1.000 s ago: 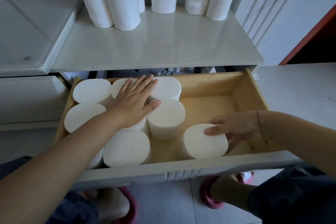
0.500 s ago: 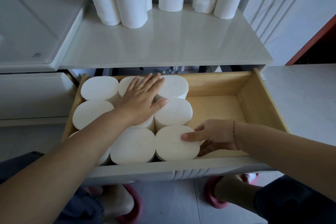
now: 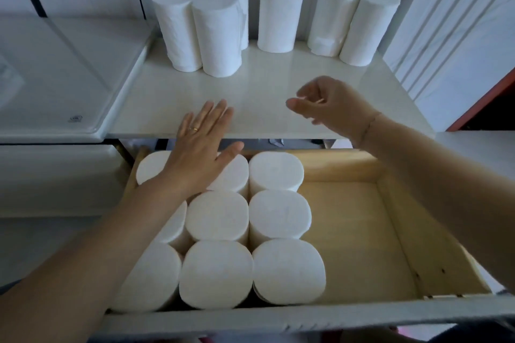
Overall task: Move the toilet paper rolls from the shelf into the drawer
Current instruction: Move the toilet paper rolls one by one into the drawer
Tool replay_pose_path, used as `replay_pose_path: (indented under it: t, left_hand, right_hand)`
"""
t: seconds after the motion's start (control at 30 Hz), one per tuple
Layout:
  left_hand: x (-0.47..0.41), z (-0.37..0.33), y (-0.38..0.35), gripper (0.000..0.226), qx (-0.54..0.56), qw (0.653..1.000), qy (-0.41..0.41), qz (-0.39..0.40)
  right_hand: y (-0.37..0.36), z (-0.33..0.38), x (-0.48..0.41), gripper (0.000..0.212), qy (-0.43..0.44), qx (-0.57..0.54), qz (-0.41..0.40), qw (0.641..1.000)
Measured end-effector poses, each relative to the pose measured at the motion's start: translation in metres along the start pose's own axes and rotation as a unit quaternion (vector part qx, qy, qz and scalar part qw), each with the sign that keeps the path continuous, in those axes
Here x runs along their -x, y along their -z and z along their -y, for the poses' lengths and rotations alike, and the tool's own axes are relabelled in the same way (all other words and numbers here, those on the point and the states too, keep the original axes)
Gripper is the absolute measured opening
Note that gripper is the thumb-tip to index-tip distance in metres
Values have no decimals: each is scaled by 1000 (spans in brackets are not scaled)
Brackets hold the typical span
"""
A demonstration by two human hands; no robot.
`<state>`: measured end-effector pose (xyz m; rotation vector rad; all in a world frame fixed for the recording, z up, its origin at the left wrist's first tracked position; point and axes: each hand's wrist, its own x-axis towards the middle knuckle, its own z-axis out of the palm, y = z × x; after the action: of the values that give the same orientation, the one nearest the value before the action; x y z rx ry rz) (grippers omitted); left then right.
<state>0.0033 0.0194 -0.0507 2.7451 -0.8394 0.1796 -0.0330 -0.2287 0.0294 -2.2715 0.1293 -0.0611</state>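
Observation:
Several white toilet paper rolls [image 3: 220,33] stand upright at the back of the pale shelf [image 3: 264,97]. Below it the wooden drawer [image 3: 359,223] is pulled out, with several rolls [image 3: 278,214] packed on end in its left half. My left hand [image 3: 200,150] hovers flat, fingers spread, over the drawer's back rolls and the shelf's front edge, holding nothing. My right hand [image 3: 331,106] is raised above the shelf, fingers loosely curled and apart, empty.
The drawer's right half shows bare wood. A white appliance lid [image 3: 55,78] adjoins the shelf on the left. A white panelled wall [image 3: 457,36] and a red-edged dark opening [image 3: 490,103] lie to the right.
My right hand let go of the front roll in the drawer and rose over the shelf. My left hand lifted off the rolls and moved toward the shelf. The view tilted up.

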Motion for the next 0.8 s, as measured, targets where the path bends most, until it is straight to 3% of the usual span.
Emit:
replay_pose_path:
  t: [0.17, 0.37, 0.8]
  left_hand:
    - [-12, 25, -1, 77, -22, 999, 24, 6]
    - [-18, 41, -6, 75, -61, 998, 26, 14]
    - [-19, 48, -8, 74, -71, 997, 16, 13]
  right_hand:
    - [-52, 35, -88, 78, 25, -62, -47, 997]
    - [-89, 73, -159, 100, 66, -116, -101, 986]
    - [-104, 91, -198, 84, 87, -156, -128, 976]
